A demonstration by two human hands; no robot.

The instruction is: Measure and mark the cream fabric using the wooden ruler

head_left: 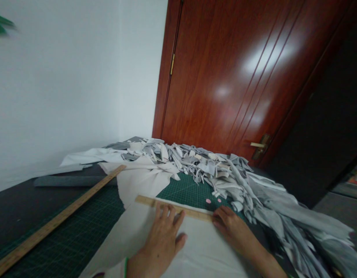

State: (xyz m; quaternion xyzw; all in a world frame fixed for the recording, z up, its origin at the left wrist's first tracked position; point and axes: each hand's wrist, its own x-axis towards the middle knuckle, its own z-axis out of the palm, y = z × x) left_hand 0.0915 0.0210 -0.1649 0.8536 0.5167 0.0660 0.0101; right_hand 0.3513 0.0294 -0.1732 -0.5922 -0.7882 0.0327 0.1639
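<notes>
Both hands pin things flat, unclenched: left hand on limp, slide-prone white fabric, right hand on the stiff wooden ruler end.

Two hands: left hand, right hand; two wooden rulers: short ruler, long ruler; one scrap heap.

Both hands, left hand and right hand, flat on short wooden ruler across pale fabric.

place: home sewing room | cues: cutting mat, fabric scraps, wooden door
</notes>
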